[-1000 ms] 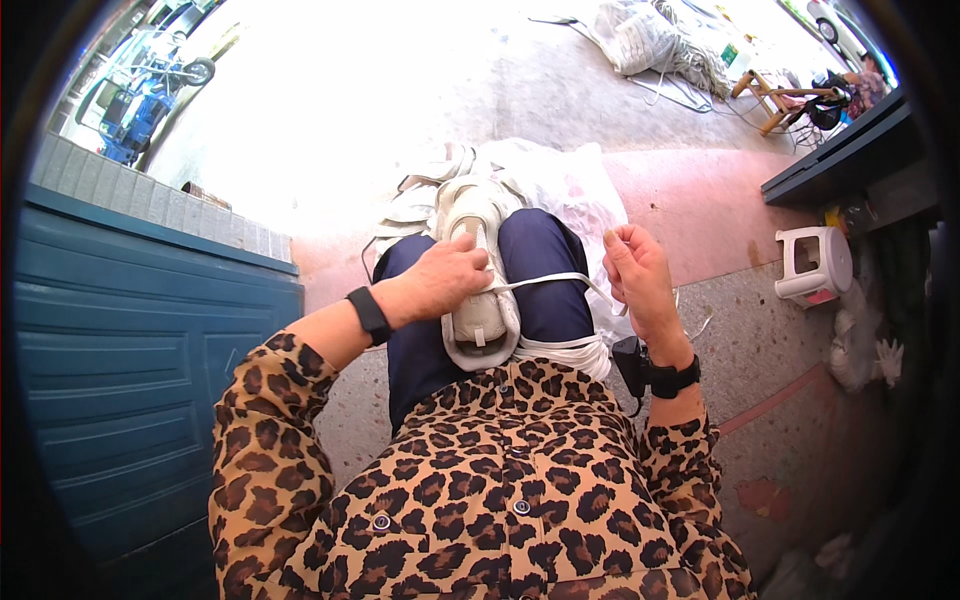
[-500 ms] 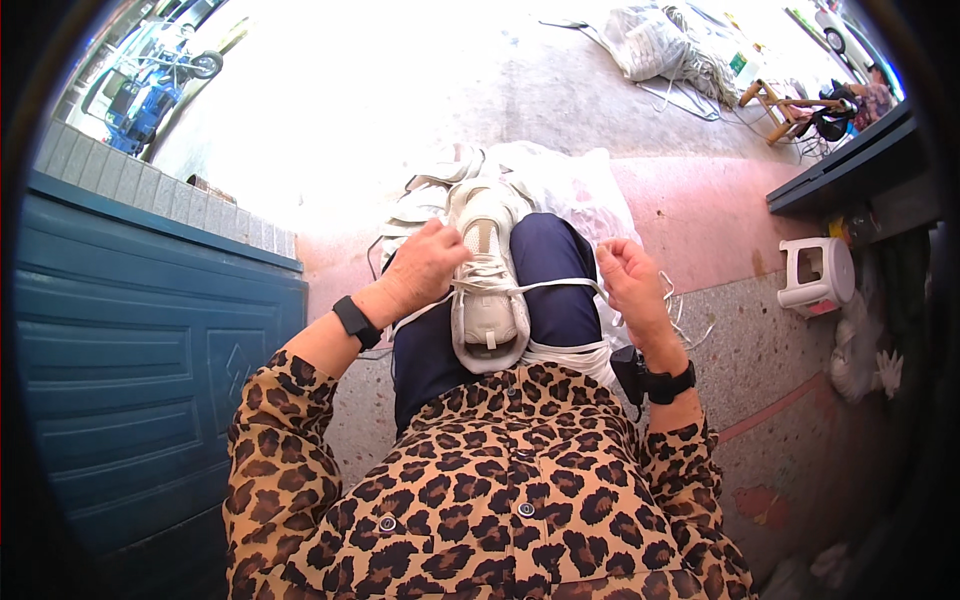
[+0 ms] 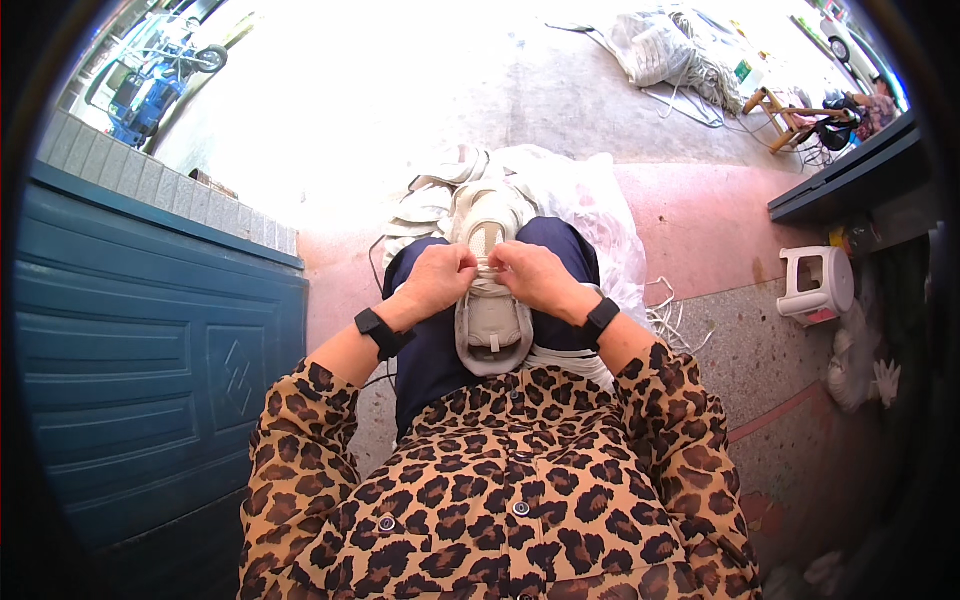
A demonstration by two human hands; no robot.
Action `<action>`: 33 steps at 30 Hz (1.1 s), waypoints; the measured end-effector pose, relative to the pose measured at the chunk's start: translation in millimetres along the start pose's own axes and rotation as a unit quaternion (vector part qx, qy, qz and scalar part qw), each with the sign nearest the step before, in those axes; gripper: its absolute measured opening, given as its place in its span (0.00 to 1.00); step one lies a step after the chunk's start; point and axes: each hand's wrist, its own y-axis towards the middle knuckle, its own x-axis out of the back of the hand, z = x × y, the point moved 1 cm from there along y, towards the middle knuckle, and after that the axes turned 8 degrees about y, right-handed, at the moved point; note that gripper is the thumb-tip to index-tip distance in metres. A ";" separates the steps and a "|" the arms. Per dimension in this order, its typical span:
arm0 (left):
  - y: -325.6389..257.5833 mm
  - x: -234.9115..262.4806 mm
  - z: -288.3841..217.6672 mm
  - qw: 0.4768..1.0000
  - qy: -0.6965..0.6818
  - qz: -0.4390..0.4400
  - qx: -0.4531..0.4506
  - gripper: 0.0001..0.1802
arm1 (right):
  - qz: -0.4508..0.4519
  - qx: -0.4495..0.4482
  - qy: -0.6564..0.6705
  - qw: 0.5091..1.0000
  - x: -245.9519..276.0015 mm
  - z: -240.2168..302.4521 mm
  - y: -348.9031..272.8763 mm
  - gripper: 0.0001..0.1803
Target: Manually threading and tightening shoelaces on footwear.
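A beige-grey sneaker (image 3: 494, 322) rests between my thighs, its heel toward me and its toe pointing away. Both my hands meet over its lacing. On the left side of the tongue, my left hand (image 3: 438, 277) is closed in a pinch on the white shoelace (image 3: 485, 270). My right hand (image 3: 543, 277) pinches at the lacing from the right, fingertips close to the left ones. The fingers hide most of the eyelets and the lace ends. A bunch of white laces (image 3: 577, 364) lies over my right thigh, near my waist.
More pale shoes (image 3: 425, 203) and a clear plastic bag (image 3: 610, 205) lie just beyond my knees. Loose laces (image 3: 672, 318) trail on the floor at right, near a white stool (image 3: 815, 283). A blue panelled door (image 3: 160, 350) stands at left. Bagged goods (image 3: 655, 50) lie farther off.
My right hand has come in from the right, where it held the lace stretched out, to the shoe's lacing. My left hand has shifted slightly right and down.
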 end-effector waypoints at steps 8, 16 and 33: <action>-9.8 2.6 5.2 0.992 -0.101 -0.032 0.071 0.09 | 0.025 0.042 -0.102 0.994 1.6 3.3 -9.5 0.08; -6.1 1.7 -6.9 0.989 0.075 -0.051 -0.117 0.06 | -0.090 -0.025 -0.028 0.995 1.9 -6.7 -16.2 0.07; -2.0 11.8 -4.4 0.997 -0.023 0.055 -0.056 0.05 | 0.075 0.073 -0.153 0.983 1.9 1.9 -3.0 0.14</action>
